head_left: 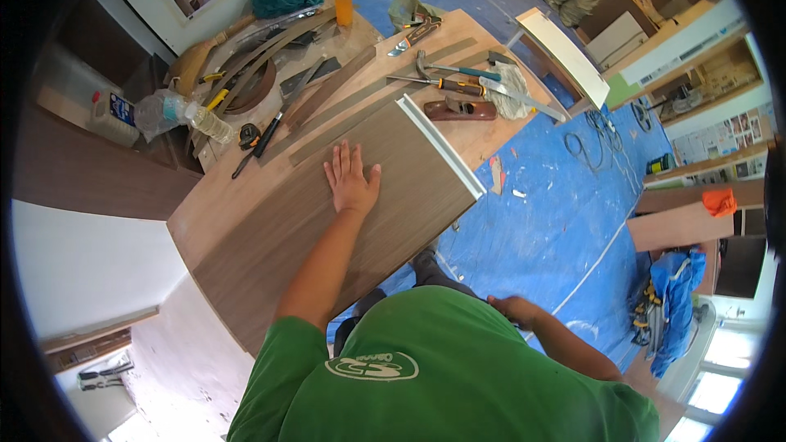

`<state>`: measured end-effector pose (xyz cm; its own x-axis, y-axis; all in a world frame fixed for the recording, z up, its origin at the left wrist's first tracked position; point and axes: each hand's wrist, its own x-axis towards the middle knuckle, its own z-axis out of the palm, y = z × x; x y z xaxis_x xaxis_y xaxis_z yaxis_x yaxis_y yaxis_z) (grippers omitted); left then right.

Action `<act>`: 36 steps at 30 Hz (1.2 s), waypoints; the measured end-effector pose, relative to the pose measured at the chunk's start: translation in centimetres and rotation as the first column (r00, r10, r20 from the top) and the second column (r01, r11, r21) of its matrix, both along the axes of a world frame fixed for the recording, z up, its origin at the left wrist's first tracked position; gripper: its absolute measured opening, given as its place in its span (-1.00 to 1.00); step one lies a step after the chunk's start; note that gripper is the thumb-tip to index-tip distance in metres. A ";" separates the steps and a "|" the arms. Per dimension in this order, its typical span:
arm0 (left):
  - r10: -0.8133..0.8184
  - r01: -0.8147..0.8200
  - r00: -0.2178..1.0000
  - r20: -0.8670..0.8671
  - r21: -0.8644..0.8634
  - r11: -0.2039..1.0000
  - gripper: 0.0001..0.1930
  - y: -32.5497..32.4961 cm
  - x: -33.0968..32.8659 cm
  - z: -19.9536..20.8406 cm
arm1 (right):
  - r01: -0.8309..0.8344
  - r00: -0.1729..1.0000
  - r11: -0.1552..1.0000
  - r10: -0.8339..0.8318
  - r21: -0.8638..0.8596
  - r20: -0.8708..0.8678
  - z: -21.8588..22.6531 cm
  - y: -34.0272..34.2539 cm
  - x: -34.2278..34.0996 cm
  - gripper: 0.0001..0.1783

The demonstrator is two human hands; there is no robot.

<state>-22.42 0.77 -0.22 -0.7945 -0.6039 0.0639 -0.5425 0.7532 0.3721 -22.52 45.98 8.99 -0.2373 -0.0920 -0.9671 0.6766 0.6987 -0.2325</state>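
Note:
My left hand [352,182] lies flat, palm down and fingers spread, on a large dark brown veneered panel [327,237]. The panel rests on a lighter wooden workbench [209,213], and a white edge strip [442,147] runs along its far end. My right hand [512,308] rests against my waist by my green shirt, away from the bench. Its fingers are partly hidden, and I see nothing in it.
Beyond the panel lie veneer strips [344,110], a hammer [446,69], a wooden hand plane [458,109], a rag [514,82], pliers [413,35], an orange bottle [344,2] and plastic bottles [176,113]. Blue sheeting [557,196] covers the floor to the right, with boards and cables.

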 end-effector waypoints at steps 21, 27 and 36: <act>0.132 -0.128 0.934 0.332 -0.033 0.991 -0.25 0.9 -2.4 1.5 | -0.730 -0.240 0.474 0.497 0.493 -0.834 -5.9 -15.5 -51.9 -0.55; 0.134 -0.139 0.950 0.283 -0.002 0.990 -0.25 0.9 -2.9 2.1 | -0.706 -0.160 0.545 0.500 0.452 -0.851 -6.8 -13.4 -52.6 -0.67; 0.136 -0.135 0.947 0.291 -0.024 0.991 -0.26 1.2 -2.7 2.0 | -0.669 -0.116 0.628 0.441 0.398 -0.890 -4.9 -12.7 -51.9 -0.81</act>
<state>-25.13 1.98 1.77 -0.6898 -0.7070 -0.1560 -0.7236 0.6663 0.1799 -74.47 33.25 4.13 -0.6214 -0.7824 -0.0401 -0.7162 0.5881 -0.3758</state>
